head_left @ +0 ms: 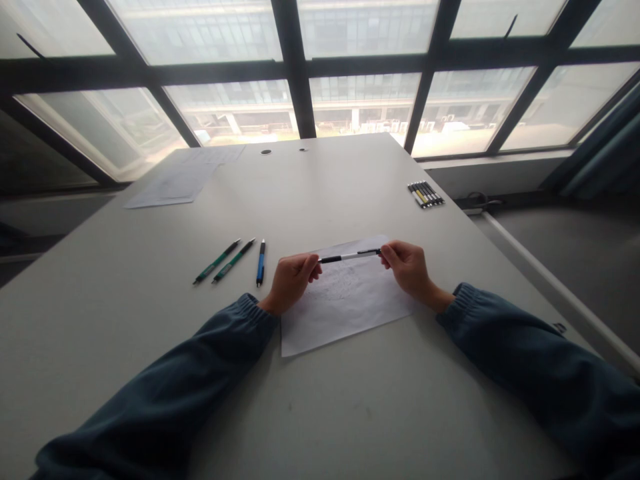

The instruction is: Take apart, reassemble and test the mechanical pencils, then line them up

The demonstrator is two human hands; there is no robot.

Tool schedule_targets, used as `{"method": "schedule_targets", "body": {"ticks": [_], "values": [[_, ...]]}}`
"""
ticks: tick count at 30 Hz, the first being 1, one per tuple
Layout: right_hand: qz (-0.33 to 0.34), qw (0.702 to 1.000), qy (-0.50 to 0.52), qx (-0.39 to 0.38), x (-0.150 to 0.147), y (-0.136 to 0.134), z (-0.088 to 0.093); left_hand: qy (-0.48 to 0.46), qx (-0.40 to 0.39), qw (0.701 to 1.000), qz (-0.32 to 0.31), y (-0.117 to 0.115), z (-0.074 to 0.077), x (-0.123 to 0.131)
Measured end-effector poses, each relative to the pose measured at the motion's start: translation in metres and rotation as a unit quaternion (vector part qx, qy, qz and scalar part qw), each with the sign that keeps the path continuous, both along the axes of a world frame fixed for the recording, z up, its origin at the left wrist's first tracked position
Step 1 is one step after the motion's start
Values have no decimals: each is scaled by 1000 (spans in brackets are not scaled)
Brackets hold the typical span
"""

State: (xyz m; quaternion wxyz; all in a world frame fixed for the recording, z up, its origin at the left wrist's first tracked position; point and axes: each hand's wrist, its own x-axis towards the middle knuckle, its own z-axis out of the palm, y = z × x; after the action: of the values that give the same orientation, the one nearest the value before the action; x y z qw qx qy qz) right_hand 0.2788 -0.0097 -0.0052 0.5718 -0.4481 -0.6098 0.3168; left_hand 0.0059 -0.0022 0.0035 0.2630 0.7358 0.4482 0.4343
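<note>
A white and black pen [350, 255] is held level between both hands, just above a sheet of paper [345, 307] with a faint pencil drawing. My left hand [293, 280] pinches the pen's dark left end. My right hand [407, 265] pinches its right end. Both sleeves are dark blue. The sheet lies flat on the grey table [150, 320] right in front of me.
Two green pens [225, 261] and a blue pen [261, 263] lie left of the sheet. A row of several pens [425, 194] sits near the table's far right edge. Loose papers [175, 181] lie at the far left. Large windows stand behind the table.
</note>
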Motion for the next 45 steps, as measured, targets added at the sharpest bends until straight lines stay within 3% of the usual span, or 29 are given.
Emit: {"method": "schedule_targets", "body": {"ticks": [16, 25, 30, 34, 42, 45], "values": [[11, 1000, 5, -15, 1, 1, -5, -3, 8, 1000, -4, -1, 3, 1], [28, 998, 50, 0, 0, 5, -8, -21, 56, 998, 7, -3, 7, 1], [41, 987, -94, 119, 0, -2, 0, -11, 62, 998, -1, -3, 6, 1], [81, 965, -201, 149, -3, -6, 1, -16, 64, 998, -23, -3, 6, 1], [57, 972, -180, 137, -6, -5, -3, -83, 61, 993, -57, 4, -6, 0], [50, 975, -172, 131, -6, -5, -3, -49, 90, 994, -38, 5, -6, 0]]}}
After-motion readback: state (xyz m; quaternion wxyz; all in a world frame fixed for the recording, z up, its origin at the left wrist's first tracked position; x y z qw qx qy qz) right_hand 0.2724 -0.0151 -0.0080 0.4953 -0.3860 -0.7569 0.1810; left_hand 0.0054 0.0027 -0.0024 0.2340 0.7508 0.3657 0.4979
